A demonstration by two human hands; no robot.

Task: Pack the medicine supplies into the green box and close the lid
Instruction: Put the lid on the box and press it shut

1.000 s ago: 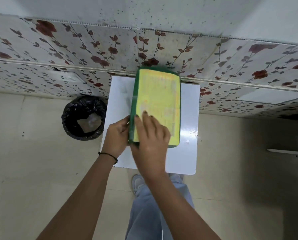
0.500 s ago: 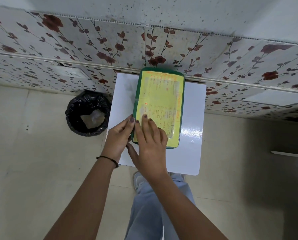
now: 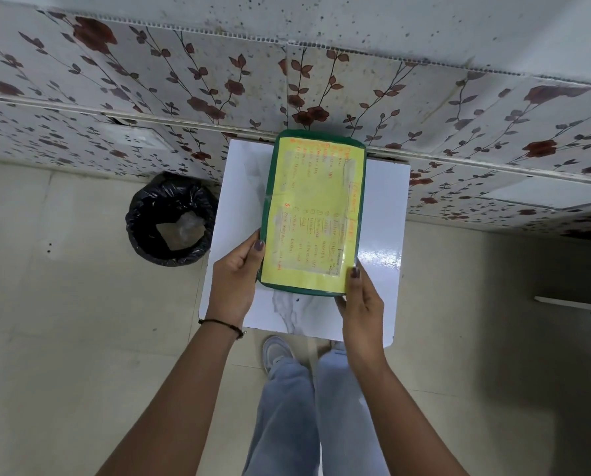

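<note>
Both hands grip the near end of the green box [image 3: 268,187]: the left hand [image 3: 234,280] clasps its left edge with the thumb up on the rim, and the right hand [image 3: 361,304] holds the near right corner, thumb pressed at the edge of the lid [image 3: 313,214]. That lid, covered by a yellow handwritten sheet (the writing is too small to read), lies flat over the box, so no supplies show and none sit loose nearby.

The box rests on a small white table [image 3: 383,214], its far end close against the flowered wall [image 3: 184,80]. A black-lined bin [image 3: 170,221] stands on the floor just left of the table, and the person's jeans and one shoe show below.

By my reading, packing is done and this is the closing step, with the lid seated or nearly so. Whether it has latched cannot be told from above. Next comes firm, even pressure at the near corners, perhaps a check along the sides, then letting go.
</note>
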